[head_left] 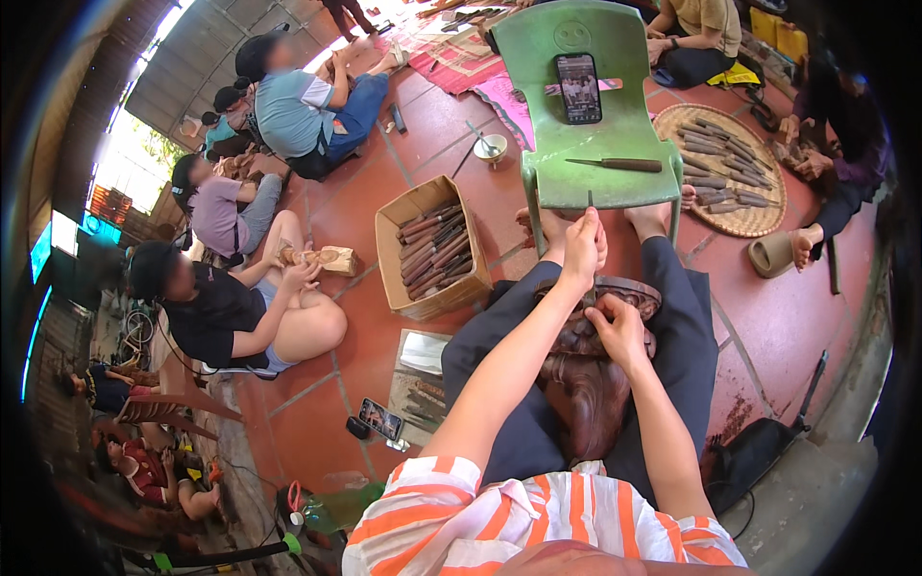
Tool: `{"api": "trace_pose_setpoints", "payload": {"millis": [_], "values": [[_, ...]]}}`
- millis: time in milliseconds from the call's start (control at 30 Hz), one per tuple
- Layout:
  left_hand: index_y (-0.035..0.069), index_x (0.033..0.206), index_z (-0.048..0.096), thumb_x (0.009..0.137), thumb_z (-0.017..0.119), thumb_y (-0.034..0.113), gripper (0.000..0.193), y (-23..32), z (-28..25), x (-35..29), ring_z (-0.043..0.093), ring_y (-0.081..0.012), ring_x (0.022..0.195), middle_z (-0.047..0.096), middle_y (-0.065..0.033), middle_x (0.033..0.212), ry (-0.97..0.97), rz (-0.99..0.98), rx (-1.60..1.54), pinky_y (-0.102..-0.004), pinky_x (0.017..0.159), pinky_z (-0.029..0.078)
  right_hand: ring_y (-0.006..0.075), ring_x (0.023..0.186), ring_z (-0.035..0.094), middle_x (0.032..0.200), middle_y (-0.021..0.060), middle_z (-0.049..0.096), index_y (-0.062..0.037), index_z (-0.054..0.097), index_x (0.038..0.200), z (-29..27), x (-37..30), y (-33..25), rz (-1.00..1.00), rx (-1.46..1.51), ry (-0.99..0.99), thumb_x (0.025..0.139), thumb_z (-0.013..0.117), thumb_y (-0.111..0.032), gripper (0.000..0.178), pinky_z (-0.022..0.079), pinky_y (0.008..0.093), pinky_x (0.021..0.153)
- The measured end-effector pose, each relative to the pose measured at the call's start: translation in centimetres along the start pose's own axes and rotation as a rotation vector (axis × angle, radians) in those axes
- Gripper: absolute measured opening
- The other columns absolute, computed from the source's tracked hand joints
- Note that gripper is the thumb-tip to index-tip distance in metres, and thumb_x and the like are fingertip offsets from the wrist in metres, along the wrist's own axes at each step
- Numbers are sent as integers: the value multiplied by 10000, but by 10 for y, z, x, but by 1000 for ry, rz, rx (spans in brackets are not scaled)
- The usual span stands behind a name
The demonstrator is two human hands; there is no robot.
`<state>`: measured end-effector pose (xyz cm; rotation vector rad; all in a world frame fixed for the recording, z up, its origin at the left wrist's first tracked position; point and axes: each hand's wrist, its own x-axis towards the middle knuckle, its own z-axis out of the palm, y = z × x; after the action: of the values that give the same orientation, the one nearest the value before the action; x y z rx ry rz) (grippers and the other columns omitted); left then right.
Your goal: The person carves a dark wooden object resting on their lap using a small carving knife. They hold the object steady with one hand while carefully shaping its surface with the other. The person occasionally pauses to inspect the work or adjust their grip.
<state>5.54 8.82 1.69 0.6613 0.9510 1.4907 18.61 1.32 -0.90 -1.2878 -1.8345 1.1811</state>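
Our left grip (582, 254) is wrapped round a slim dark tool (590, 200), axis fore-aft, carved dark-brown wooden piece (591, 396) toward us between our legs (687, 336), right grip (619, 331) nearer it, pinch unclear.

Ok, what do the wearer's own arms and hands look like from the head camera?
The left hand and right hand are both bare, with no gloves. The forearms are uncovered too, and no watch, band or cable shows on either wrist. The left sleeve and right sleeve are short and white with orange stripes.
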Motion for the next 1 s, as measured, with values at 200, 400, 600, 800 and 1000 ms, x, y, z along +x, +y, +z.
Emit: {"api": "trace_pose_setpoints", "payload": {"millis": [200,400,600,800,1000], "values": [[139,710,371,1024,379,411,416,-1,9,-11,199,-54,361,264,47,506,0,-66,31,-225,331,133,213,610,557,669,112,599,-22,613,821,-7,-2,22,-106,142,-132,820,694,-248,239,434,349,615],[138,701,375,1023,395,396,413,-2,13,-1,208,-51,355,277,47,503,-22,21,51,-223,328,138,148,592,490,626,83,545,-21,600,809,-2,2,7,27,60,43,814,708,-231,236,413,327,600],[136,704,382,1022,397,399,413,-5,14,-11,212,-44,357,289,46,507,93,-9,130,-220,329,139,174,574,495,627,101,563,-14,595,800,-3,-2,17,-81,100,-61,817,698,-219,230,414,323,587],[131,716,403,1014,405,427,420,-4,21,-5,220,-42,357,293,53,504,-36,-58,79,-215,331,143,180,573,516,636,106,576,-8,575,784,-1,0,24,-39,184,-26,817,695,-199,228,414,332,581],[126,699,431,998,409,484,467,-11,10,-4,274,-39,360,340,61,512,24,13,96,-208,336,179,222,602,539,658,114,584,-11,571,803,-2,-2,12,-45,43,-22,827,685,-214,234,425,356,611]]}}
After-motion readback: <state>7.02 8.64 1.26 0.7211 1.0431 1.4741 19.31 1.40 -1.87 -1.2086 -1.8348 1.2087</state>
